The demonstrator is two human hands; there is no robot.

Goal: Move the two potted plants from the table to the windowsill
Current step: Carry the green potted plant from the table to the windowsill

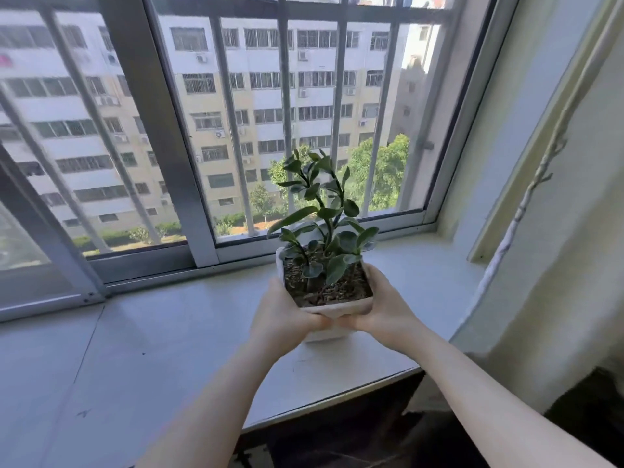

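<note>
Right in the middle of the view, one potted plant [324,265], a green, thick-leaved shrub rooted in dark soil inside a square white plastic pot, sits between both hands above the pale grey windowsill [169,332]. Whether the pot's base touches the sill cannot be told, since the hands hide its lower edge. Cupped against the pot's left wall, the left hand [280,315] has its thumb lying along the near lower edge. Opposite it, the right hand [381,309] presses the right wall, fingers wrapped round the far side and thumb meeting the left thumb at the front. Both hands are thus closed on the pot from opposite sides, with two bare forearms reaching in from the bottom of the view. Only this one plant is visible; a second one does not show. Behind the leaves stands the sliding window [202,130] with its grey metal frame, and beyond the glass run vertical metal bars [285,113], at least six of them. Further out rises a beige and white apartment block [236,96], with green trees [381,170] at its foot. To the right hangs a pale curtain [557,248], beside the light window reveal.
</note>
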